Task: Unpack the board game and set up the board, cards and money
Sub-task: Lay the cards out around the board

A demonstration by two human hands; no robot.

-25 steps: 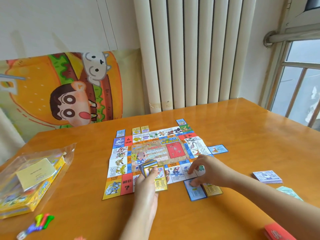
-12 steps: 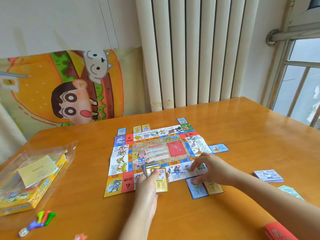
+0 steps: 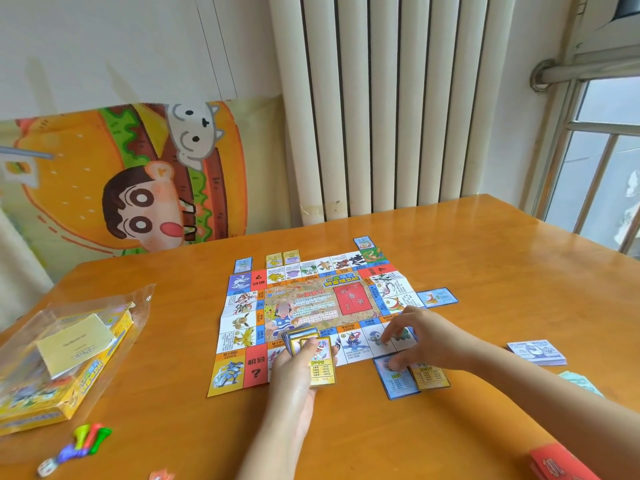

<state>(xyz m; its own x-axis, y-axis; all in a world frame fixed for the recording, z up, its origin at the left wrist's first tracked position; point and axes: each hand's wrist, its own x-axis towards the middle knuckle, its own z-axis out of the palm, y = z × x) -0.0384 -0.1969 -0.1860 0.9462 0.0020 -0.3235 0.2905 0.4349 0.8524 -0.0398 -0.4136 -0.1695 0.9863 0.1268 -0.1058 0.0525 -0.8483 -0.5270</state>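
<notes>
Head view. The board, a creased paper sheet, lies open at the middle of the counter. Single cards are set just outside its edges: three along the far side and one at the right side. At the near right there is a blue card with a yellow card touching it.

The right hand has its grip apart. Its fingertips rest on the blue card and reach over the board's near edge. The left hand has its grip clamped on the deck of cards, held over the board's near edge. The deck is loosely fanned and the top card sits askew.

The stack of purple notes and the green notes lie well apart to the right, close to the right forearm. The box in its plastic bag, the pawns and a die lie to the left.

Likely faults:
- The thin board may shift or buckle along a crease if the fingertips drag while nudging the blue card, and the cards already set around it would then be out of line.
- A card may slip from the fanned deck, because only one hand holds it.
- The right forearm may sweep the money when it draws back.
- The blue and yellow cards may end up overlapping or crooked against their squares.
</notes>
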